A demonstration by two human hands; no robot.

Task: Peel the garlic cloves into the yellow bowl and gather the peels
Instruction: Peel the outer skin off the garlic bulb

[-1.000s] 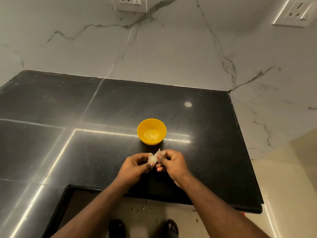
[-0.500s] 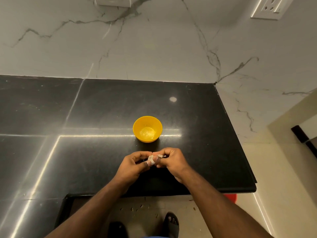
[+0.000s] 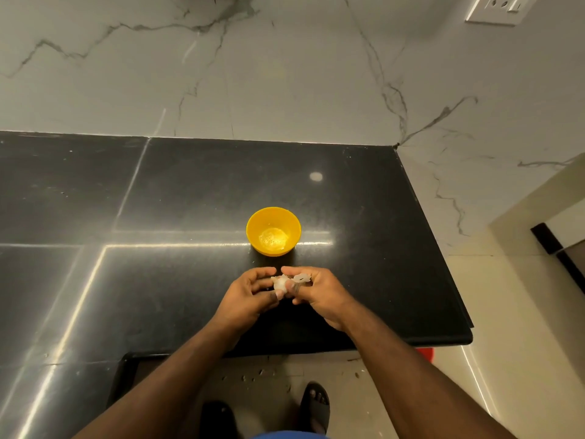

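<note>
— Two hands met over the black countertop [image 3: 196, 191], didn't they?

— Yes. The left hand [image 3: 250, 299] curled its fingers round a garlic clove [image 3: 280, 283], thumb pressed against the clove's near side. The right hand [image 3: 319, 294] pinched a strip of papery peel [image 3: 302, 277] that stood up just beyond its thumb, touching the clove.

— And half a second before?

— Both hands were already closed on the same clove, knuckles nearly touching. By this moment the right hand had drawn slightly to the side, and the peel showed as a separate white flap beside the fingertips rather than one pale lump between them.

— Where was the yellow bowl [image 3: 273, 231]?

— Just past the fingertips, apart from them, upright on the counter. It had not shifted against the counter's reflected light lines. Something pale and glossy lay at its bottom; I could not tell what.

— Anything nearer than the wrists?

— Small scraps [image 3: 256, 373] lay scattered on the floor below the counter edge, and two dark sandals [image 3: 315, 407] showed between the forearms. A wall socket [image 3: 497, 9] sat far beyond the fingers, upper right, closer to the frame corner than before.
</note>
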